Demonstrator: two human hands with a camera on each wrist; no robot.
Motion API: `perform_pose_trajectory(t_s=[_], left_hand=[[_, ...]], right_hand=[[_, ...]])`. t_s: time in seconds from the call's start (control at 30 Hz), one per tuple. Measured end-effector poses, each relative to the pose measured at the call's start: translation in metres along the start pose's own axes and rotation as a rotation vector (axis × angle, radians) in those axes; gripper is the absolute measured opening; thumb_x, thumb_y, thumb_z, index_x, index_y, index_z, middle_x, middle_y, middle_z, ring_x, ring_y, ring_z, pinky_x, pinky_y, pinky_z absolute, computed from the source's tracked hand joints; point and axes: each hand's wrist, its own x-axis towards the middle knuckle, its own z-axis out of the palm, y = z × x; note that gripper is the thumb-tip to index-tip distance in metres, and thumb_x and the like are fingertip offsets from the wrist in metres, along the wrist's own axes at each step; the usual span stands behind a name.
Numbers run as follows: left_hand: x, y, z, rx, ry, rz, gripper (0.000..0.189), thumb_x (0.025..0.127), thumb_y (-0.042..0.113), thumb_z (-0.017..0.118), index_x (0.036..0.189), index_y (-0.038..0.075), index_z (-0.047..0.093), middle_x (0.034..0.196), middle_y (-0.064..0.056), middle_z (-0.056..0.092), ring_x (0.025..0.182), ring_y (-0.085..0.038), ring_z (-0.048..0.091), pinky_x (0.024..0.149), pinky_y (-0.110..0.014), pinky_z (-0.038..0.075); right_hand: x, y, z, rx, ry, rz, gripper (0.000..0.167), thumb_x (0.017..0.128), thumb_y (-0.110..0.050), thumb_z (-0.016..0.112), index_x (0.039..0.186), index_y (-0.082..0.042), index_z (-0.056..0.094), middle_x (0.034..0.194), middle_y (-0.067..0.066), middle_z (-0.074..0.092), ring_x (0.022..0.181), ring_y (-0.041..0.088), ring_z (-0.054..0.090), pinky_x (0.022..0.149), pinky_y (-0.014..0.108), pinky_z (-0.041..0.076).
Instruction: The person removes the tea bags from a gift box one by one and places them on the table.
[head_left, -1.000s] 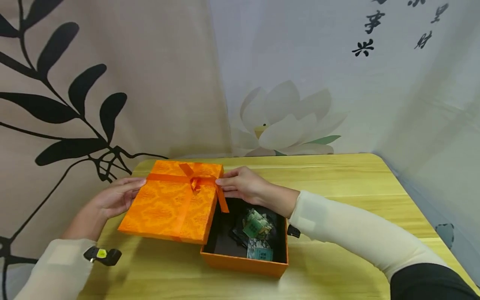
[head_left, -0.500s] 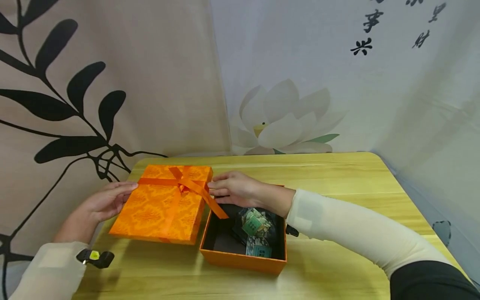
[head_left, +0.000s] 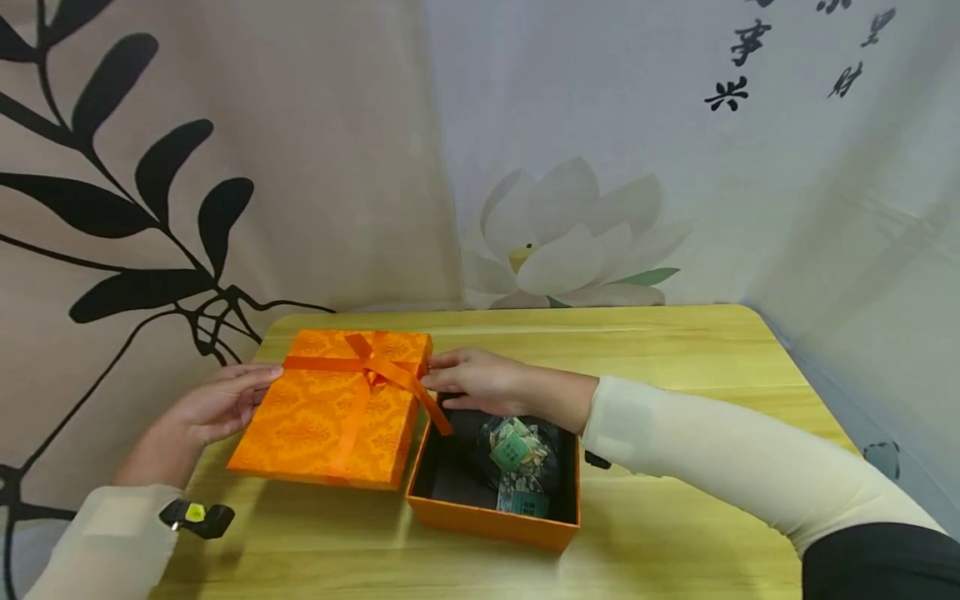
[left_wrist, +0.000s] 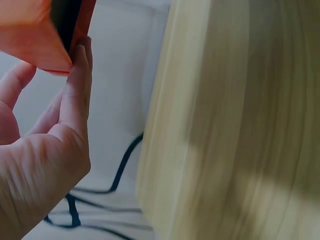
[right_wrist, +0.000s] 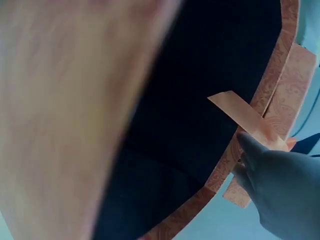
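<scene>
An orange patterned gift box lid is held above the table, tied with an orange ribbon bow. My left hand pinches its left edge; the left wrist view shows the thumb and fingers at a lid corner. At the right edge, my right hand holds the lid beside the bow, with a loose ribbon tail hanging over the box. Below that hand stands the open orange box with a dark inside. In it lie small green-labelled packets, partly see-through.
The box and lid are over a wood-grain table. Behind hangs a pale cloth printed with dark leaves, a lotus and black characters. The table's left edge runs under my left hand.
The lid, held by both hands, has moved a little left from the box, uncovering more of its left side. In the last half second it has barely moved.
</scene>
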Motion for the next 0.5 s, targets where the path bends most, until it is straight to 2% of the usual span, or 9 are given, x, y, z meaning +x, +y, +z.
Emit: perform_pose_trajectory(t_s=[0.1,0.23,0.37,0.5], left_hand=[[0.005,0.000,0.011,0.005,-0.015,0.022,0.038,0.112,0.007,0.041,0.105,0.011,0.078,0.100,-0.003,0.077,0.088,-0.015,0.075,0.079,-0.030,0.063],[0.009,0.003,0.017,0.022,0.014,0.051,0.034,0.110,0.005,0.046,0.103,0.011,0.078,0.097,-0.001,0.076,0.087,-0.013,0.073,0.079,-0.027,0.062],[0.009,0.008,0.011,0.037,0.013,0.050,0.035,0.110,0.005,0.045,0.103,0.011,0.079,0.098,-0.002,0.077,0.087,-0.014,0.074,0.079,-0.028,0.063],[0.010,0.009,0.001,0.051,-0.022,0.027,0.038,0.111,0.006,0.042,0.106,0.011,0.079,0.101,-0.003,0.078,0.089,-0.015,0.075,0.079,-0.030,0.063]], right_hand=[[-0.008,-0.001,-0.006,-0.033,0.033,0.019,0.063,0.109,-0.014,0.053,0.162,0.001,0.022,0.168,0.016,0.026,0.153,0.033,0.031,0.122,0.050,0.034],[-0.012,-0.005,-0.008,-0.055,0.059,0.033,0.064,0.108,-0.012,0.054,0.161,0.003,0.023,0.167,0.018,0.029,0.152,0.034,0.033,0.123,0.049,0.032],[-0.004,-0.009,-0.001,-0.061,0.064,0.051,0.067,0.106,-0.012,0.057,0.160,0.006,0.022,0.164,0.022,0.032,0.152,0.036,0.033,0.124,0.049,0.030],[0.006,-0.016,0.007,-0.135,0.065,0.100,0.068,0.105,-0.013,0.060,0.158,0.008,0.024,0.162,0.023,0.036,0.150,0.037,0.035,0.123,0.049,0.031]])
